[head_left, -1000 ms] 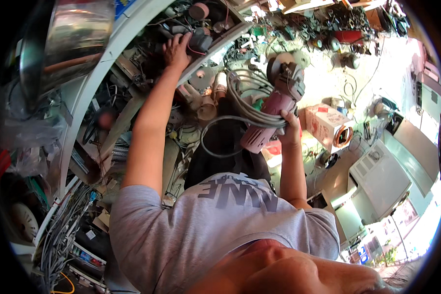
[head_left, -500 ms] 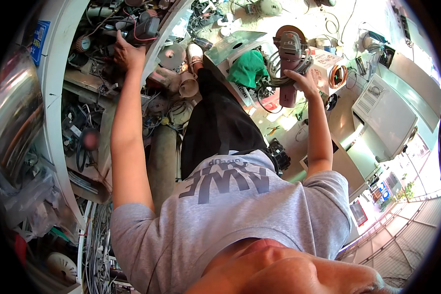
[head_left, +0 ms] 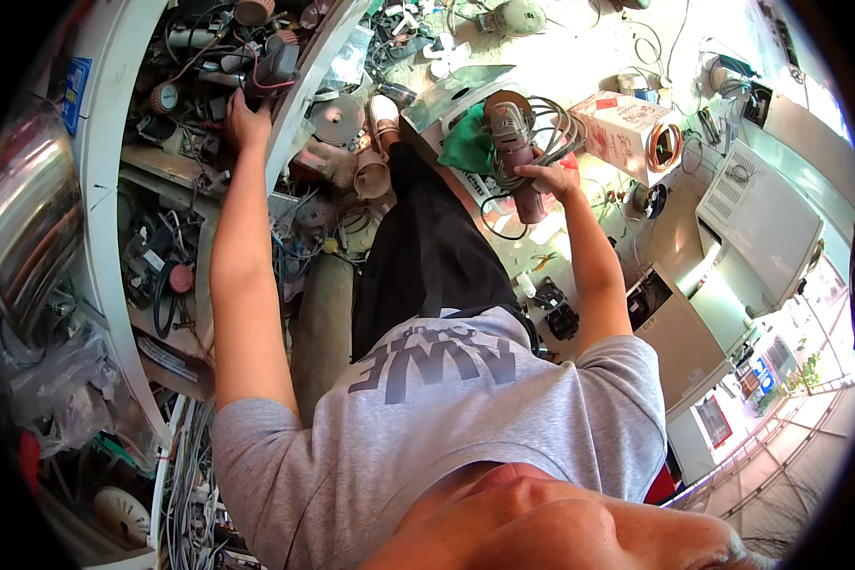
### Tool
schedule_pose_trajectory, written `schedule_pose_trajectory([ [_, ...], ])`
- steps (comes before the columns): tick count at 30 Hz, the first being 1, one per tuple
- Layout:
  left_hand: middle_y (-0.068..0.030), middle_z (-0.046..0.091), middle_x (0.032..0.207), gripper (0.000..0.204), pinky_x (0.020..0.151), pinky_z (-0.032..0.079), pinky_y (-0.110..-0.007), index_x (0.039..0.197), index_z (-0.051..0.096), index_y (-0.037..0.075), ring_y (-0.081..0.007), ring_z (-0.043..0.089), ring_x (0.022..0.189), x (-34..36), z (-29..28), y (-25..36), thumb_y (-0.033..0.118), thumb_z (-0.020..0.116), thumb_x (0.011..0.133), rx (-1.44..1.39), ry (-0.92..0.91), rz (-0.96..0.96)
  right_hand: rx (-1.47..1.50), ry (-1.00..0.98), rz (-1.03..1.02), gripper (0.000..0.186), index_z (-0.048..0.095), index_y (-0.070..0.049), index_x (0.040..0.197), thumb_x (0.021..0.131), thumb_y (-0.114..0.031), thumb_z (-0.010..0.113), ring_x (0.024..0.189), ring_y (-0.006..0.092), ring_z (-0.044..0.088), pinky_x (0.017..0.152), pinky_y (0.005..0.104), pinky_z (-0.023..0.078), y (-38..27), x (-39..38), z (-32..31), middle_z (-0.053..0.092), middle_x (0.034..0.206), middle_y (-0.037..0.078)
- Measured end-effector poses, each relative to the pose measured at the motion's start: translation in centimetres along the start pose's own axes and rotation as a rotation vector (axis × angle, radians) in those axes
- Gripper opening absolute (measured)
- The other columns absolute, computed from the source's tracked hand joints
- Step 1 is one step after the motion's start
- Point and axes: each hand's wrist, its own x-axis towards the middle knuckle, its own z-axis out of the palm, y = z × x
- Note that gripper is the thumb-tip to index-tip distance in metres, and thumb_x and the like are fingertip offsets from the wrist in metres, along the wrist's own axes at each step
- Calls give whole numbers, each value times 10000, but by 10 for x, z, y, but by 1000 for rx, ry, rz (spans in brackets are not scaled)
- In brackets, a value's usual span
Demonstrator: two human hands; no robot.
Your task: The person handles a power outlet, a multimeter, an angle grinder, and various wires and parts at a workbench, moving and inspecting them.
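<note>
The right hand [head_left: 549, 178] is gripping an angle grinder [head_left: 514, 141] and looped cable [head_left: 573, 131], right; the left hand [head_left: 248, 123] is resting beside a dark wired device [head_left: 278, 63], far left, whether closed I cannot tell.

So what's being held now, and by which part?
The right hand holds an angle grinder by its body; whether the left hand holds anything cannot be told.
</note>
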Motion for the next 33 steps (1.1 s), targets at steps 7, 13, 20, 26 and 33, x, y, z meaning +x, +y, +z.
schedule_pose_trajectory([
  [7, -149, 498, 1335, 679, 1001, 387, -423, 1303, 483, 59, -332, 475, 1222, 5, 3, -5, 373, 715, 747, 22, -21, 20, -99, 81, -33, 518, 550, -18, 1208, 794, -286, 710, 914, 156, 598, 827, 296, 458, 48, -4, -12, 645, 1044, 64],
  [13, -163, 472, 1360, 729, 1000, 395, -424, 1337, 447, 47, -340, 467, 1236, 5, 3, -6, 403, 711, 758, 46, -44, 7, -12, 236, -14, 546, 530, -13, 1233, 839, -358, 683, 917, 140, 588, 792, 277, 450, 87, -7, -22, 640, 1045, 59],
  [20, -212, 549, 1252, 667, 962, 409, -433, 1310, 481, 36, -390, 517, 1153, 1, -4, 5, 336, 713, 761, -11, 39, 88, -168, 299, 226, 750, 555, -32, 1230, 747, -590, 688, 829, 200, 557, 670, 358, 474, 73, -42, -18, 604, 1010, 85],
  [26, -160, 612, 1099, 521, 881, 404, -479, 1157, 574, 81, -369, 546, 1035, -4, -44, 31, 473, 641, 820, -89, 213, 190, -773, -176, 564, 638, 686, -19, 901, 728, -633, 680, 699, 160, 586, 648, 319, 471, 12, -86, -20, 637, 770, 79],
  [33, -188, 636, 967, 494, 793, 461, -393, 1052, 605, 12, -333, 602, 900, -39, -118, 41, 463, 639, 854, -436, 146, -57, 560, 46, 21, 224, 592, -40, 1044, 899, -210, 595, 784, 137, 588, 667, 260, 466, -89, -18, 33, 613, 903, 54],
])
